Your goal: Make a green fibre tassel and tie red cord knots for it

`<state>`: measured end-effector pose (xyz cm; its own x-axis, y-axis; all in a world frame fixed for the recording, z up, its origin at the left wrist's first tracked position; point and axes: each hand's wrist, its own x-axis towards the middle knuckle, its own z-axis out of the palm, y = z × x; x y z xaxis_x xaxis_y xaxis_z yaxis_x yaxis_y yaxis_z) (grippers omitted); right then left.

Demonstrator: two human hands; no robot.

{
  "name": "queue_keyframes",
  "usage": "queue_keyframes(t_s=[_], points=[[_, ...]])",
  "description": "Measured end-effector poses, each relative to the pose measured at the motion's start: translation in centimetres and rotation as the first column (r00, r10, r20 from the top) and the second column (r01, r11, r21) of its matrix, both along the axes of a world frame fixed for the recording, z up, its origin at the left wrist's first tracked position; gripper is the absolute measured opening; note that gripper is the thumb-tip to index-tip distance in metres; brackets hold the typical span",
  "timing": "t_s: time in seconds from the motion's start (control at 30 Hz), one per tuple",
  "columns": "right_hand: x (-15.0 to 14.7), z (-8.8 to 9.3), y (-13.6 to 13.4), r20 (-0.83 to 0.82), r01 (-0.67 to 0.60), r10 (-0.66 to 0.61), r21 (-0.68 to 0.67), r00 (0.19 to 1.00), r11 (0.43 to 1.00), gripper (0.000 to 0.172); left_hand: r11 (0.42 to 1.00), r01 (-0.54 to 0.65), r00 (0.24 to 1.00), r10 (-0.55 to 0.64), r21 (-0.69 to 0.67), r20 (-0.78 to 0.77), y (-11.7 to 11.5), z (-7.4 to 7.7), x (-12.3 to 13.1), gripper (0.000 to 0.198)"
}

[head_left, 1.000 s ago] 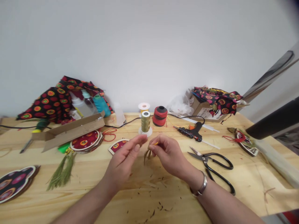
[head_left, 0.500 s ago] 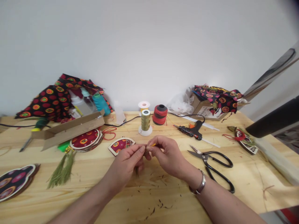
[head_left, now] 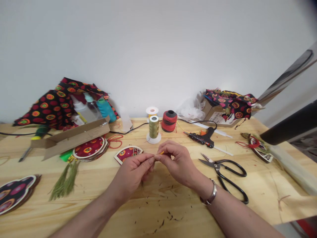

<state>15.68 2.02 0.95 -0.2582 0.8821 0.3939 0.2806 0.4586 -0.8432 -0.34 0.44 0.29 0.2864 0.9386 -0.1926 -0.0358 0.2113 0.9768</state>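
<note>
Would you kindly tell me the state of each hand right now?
Left hand: closed in a pinch; what it grips is hidden.
Right hand: closed, pinching a thin yellow cord.

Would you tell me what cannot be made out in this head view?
Head view: the yellow piece pinched by left hand and right hand; fingers hide most of it.
The ornament: cut off by the left edge.
The box label: too small to read.
The dark bar: cut off by the right edge.
</note>
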Motion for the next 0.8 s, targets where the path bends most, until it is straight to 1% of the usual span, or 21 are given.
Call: queue_keyframes(t_s=[0.17, 0.3, 0.37, 0.47, 0.6, 0.7, 0.8], points=[[-0.10, 0.17, -0.08, -0.015, -0.008, 0.007, -0.019, 1.000, 1.000, 0.017, 1.000, -0.017, 1.000, 0.017, -0.020, 0.012, -0.06, 0.08, -0.05, 0.020], [-0.01, 0.10, -0.04, -0.016, -0.019, 0.018, -0.020, 1.000, 1.000, 0.017, 0.999, -0.023, 1.000, 0.023, -0.034, -0.015, -0.16, -0.08, -0.25, 0.022], [0.04, 0.05, -0.01, -0.007, -0.012, 0.012, -0.021, 1.000, 1.000, 0.016, 1.000, -0.021, 0.998, 0.020, -0.018, -0.054, -0.17, -0.09, -0.32, 0.024], [0.05, 0.03, 0.03, 0.000, -0.005, 0.005, -0.026, 1.000, 1.000, 0.017, 0.999, 0.002, 0.984, 0.006, 0.048, -0.176, -0.18, 0.13, -0.32, 0.025], [0.04, 0.14, 0.07, -0.010, -0.008, 0.008, -0.035, 1.000, 0.999, 0.017, 0.983, 0.052, 0.950, 0.006, 0.176, -0.311, -0.28, 0.44, -0.25, 0.023], [0.06, 0.24, 0.11, -0.005, -0.008, 0.008, -0.050, 1.000, 0.999, 0.018, 0.957, 0.080, 0.935, 0.025, 0.280, -0.353, -0.34, 0.26, -0.30, 0.024], [-0.02, 0.07, 0.20, -0.033, -0.027, 0.024, -0.113, 0.999, 0.993, 0.020, 0.940, 0.053, 0.946, 0.061, 0.338, -0.319, -0.39, -0.05, -0.46, 0.020]])
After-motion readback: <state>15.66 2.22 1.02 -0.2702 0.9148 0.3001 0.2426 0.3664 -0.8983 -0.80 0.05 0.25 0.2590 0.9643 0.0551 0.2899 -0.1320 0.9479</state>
